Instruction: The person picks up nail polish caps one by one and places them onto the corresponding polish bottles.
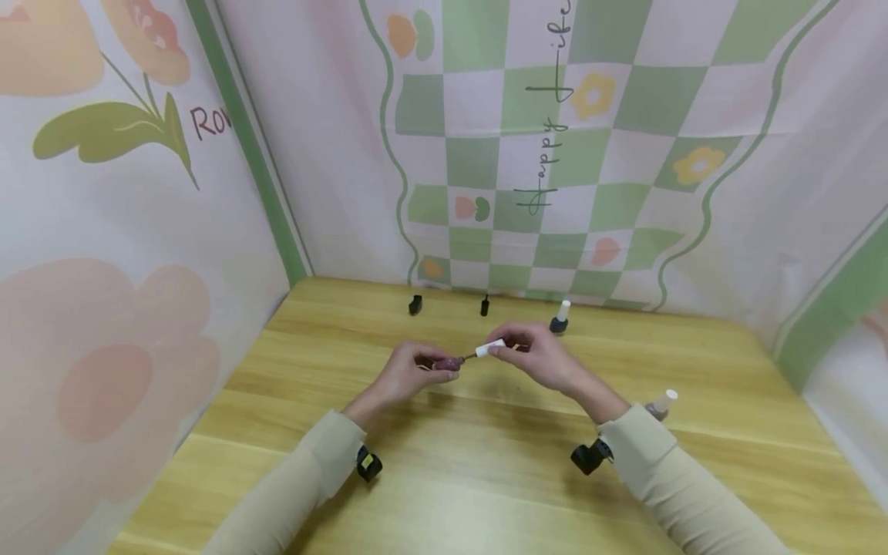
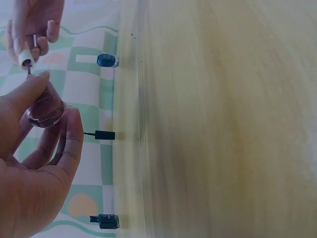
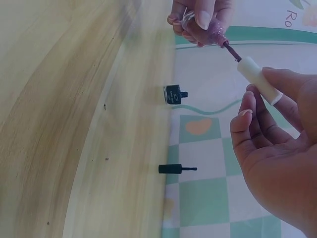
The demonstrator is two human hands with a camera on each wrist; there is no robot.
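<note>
My left hand [image 1: 409, 371] holds a small mauve nail polish bottle [image 1: 448, 364] above the table, its neck tilted toward the right hand. Between thumb and fingers, my right hand [image 1: 537, 354] pinches a white brush cap [image 3: 258, 80]. The brush stem [image 3: 232, 51] runs from the cap to the mouth of the bottle; its tip is at or just inside the opening. In the left wrist view the mauve polish shows through the clear glass [image 2: 45, 106] between the left thumb and fingers.
Along the table's [image 1: 458, 478] back edge stand an uncapped black bottle [image 1: 415, 305], a black brush cap [image 1: 485, 306] with its brush up, and a dark blue bottle [image 1: 559, 320] with a white cap. Another white-capped bottle [image 1: 662, 404] is beside the right forearm. Patterned cloth [image 1: 527, 154] hangs behind.
</note>
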